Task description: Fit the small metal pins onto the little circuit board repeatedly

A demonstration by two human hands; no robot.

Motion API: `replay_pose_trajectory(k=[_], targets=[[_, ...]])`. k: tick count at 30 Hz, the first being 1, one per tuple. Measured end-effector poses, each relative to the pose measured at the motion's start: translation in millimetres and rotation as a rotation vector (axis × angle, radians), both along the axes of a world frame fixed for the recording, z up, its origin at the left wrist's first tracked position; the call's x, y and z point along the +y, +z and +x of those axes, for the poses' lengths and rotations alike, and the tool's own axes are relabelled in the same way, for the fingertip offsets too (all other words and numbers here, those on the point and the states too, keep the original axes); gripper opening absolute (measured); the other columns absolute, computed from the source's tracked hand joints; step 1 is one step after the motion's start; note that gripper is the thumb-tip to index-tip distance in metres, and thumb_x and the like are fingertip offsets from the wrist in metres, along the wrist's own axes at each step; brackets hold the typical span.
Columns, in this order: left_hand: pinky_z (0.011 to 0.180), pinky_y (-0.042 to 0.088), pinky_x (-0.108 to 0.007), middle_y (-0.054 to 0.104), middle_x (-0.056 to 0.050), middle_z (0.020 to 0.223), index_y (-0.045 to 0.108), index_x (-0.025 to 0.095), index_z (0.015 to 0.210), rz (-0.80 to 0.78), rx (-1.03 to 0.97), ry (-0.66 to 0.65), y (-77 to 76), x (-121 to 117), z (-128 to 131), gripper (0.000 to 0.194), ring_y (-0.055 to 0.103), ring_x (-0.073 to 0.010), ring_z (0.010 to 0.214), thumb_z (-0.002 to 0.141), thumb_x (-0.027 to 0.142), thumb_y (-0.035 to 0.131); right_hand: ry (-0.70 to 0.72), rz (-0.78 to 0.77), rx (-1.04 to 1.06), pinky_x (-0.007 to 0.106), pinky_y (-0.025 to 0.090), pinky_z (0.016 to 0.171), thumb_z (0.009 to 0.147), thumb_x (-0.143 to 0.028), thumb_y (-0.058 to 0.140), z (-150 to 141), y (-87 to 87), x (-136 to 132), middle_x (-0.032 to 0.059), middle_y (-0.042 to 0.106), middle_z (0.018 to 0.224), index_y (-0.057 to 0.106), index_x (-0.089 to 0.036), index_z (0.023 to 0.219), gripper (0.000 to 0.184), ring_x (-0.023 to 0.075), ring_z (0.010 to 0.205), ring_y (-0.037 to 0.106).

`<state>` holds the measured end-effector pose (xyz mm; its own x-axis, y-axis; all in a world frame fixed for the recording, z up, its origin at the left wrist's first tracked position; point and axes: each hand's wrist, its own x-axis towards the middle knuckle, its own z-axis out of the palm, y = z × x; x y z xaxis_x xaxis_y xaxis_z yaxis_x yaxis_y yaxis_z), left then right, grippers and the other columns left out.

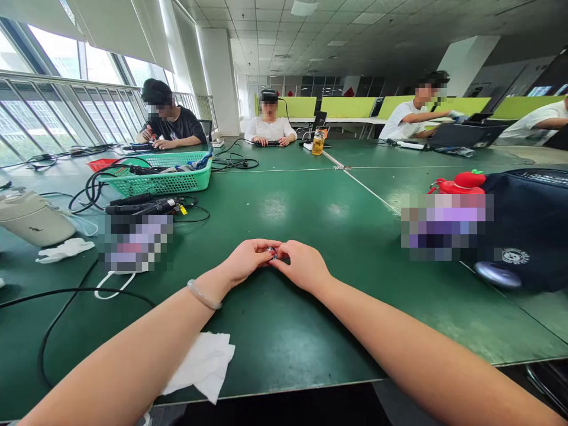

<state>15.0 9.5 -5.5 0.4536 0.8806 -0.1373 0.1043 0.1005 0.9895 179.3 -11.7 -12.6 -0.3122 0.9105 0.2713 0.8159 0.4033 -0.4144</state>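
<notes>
My left hand (248, 258) and my right hand (304, 264) meet low over the green table, fingertips close together. Between them they pinch a small shiny object (274, 254), silvery with dark and reddish bits; its kind is too small to make out, and the fingers cover most of it. Both hands have their fingers closed around it. A pale bangle (203, 294) circles my left wrist. Under my left forearm lies a crumpled white tissue (208, 364).
A green basket (164, 184) with cables stands at the back left, near a blurred phone-like item (139, 242) and a black cable (66, 313). At right sit a dark bag (528, 225) and a red item (464, 183). Several people work across the table (275, 207).
</notes>
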Motion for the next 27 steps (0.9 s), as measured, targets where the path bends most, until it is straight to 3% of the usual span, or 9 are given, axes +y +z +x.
replay_pose_trajectory(k=[3,7,9,12,20,27], targets=[[0.087,0.050,-0.035,0.070,-0.012,0.102,0.060,0.011,0.114,0.149,0.170,0.079,-0.8,6,-7,0.038,0.066,-0.0190,0.090,0.077,0.019,0.056,0.004,-0.007,-0.002,0.026,0.035,0.061,0.083,-0.044,0.058,2,-0.7,2,0.0007,0.063,0.083,0.062,-0.020,0.080,0.024,0.0130,0.072,0.055],[0.092,0.045,-0.041,0.069,-0.014,0.102,0.067,0.015,0.103,0.576,0.837,0.312,4.7,17,-30,0.029,0.063,-0.0273,0.096,0.080,0.017,0.050,0.003,-0.037,0.010,0.025,0.035,0.061,0.085,-0.042,0.056,7,-1.3,5,0.0005,0.062,0.080,0.063,-0.021,0.082,0.021,0.0127,0.072,0.054],[0.088,0.045,-0.041,0.069,-0.016,0.098,0.069,0.014,0.101,0.628,1.095,0.364,8.1,21,-43,0.030,0.063,-0.0308,0.096,0.080,0.015,0.048,0.006,-0.051,0.029,0.025,0.035,0.060,0.086,-0.040,0.054,10,-1.5,6,0.0004,0.062,0.080,0.063,-0.022,0.082,0.021,0.0123,0.071,0.054],[0.079,0.048,-0.035,0.067,-0.016,0.101,0.072,0.014,0.093,0.619,1.272,0.409,9.9,26,-61,0.028,0.064,-0.0287,0.089,0.078,0.013,0.049,0.009,-0.064,0.040,0.025,0.036,0.060,0.087,-0.037,0.052,13,-0.9,6,0.0008,0.063,0.081,0.064,-0.022,0.082,0.020,0.0122,0.072,0.054],[0.069,0.045,-0.033,0.070,-0.013,0.086,0.074,0.019,0.085,0.463,1.254,0.574,11.0,35,-76,0.018,0.062,-0.0275,0.083,0.073,0.025,0.062,-0.010,-0.085,0.030,0.025,0.037,0.061,0.087,-0.033,0.050,16,1.0,5,0.0018,0.065,0.083,0.066,-0.022,0.083,0.020,0.0133,0.073,0.056],[0.060,0.041,-0.029,0.069,-0.005,0.074,0.071,0.020,0.102,0.312,0.812,0.701,-0.8,44,-84,0.034,0.058,-0.0187,0.063,0.078,0.036,0.053,-0.011,-0.099,0.070,0.024,0.038,0.059,0.088,-0.033,0.049,19,-3.8,7,0.0008,0.066,0.082,0.066,-0.022,0.083,0.021,0.0121,0.069,0.056]])
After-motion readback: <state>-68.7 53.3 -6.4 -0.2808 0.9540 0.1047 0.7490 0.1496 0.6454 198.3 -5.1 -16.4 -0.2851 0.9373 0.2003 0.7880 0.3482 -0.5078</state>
